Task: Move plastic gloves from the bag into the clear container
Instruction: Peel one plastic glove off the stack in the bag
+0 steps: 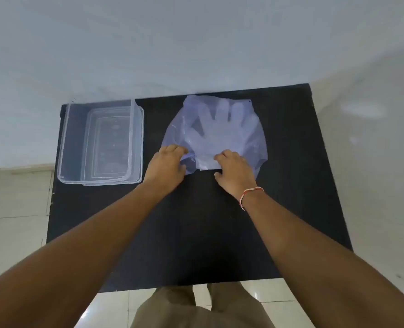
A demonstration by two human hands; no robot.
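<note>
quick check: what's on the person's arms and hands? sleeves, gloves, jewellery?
Both forearms are bare to the frame edge, with no sleeves or gloves showing. The left hand wears nothing. The right hand has a thin red-and-white thread bracelet at the wrist. No rings or watch visible.

Glossy bag (plastic); matt table.

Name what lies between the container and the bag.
Only bare black table separates the container from the bag, seen in the head view.

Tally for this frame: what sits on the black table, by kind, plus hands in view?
Clear container: 1
Clear lid under it: 1
Bluish bag: 1
Gloves stacked in bag, number unclear: 1 stack
Hands: 2, left hand, right hand
Total: 6
</note>
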